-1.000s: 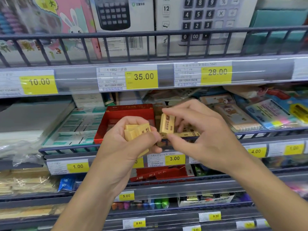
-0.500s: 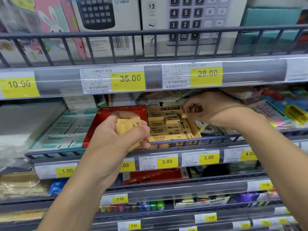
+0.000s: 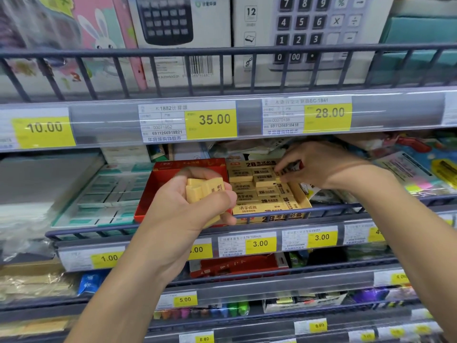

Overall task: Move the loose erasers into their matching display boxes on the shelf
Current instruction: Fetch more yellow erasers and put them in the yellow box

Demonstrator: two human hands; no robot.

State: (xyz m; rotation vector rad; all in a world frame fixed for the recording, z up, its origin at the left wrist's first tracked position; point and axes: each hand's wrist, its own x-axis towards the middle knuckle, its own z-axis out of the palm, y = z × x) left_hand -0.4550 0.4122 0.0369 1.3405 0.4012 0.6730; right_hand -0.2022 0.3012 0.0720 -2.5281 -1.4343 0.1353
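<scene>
A small stack of loose yellow erasers is gripped in the left hand, the fingers and thumb curled round it, in front of the wire rail of the middle shelf. The stack is held near the viewer, just in front of an open red display box whose visible interior shows no erasers. Immediately to the right of the red box, touching it, a yellow display box marked "2B" is seen, filled with rows of matching yellow erasers. The right hand is reached over the far right corner of the yellow box, and a single eraser is pinched between its thumb and fingertips, held at the top layer of erasers there; whether it touches them cannot be told. To the left of the red box, a flat tray of pale green and white packets is laid on the same shelf. On the shelf above, boxed calculators are stood behind a dark rail, with yellow price labels reading 35.00 and 28.00 fixed on the strip below them. Further price labels are fixed on the nearer, lower shelf edges, and coloured packets are piled to the right of the yellow box.
</scene>
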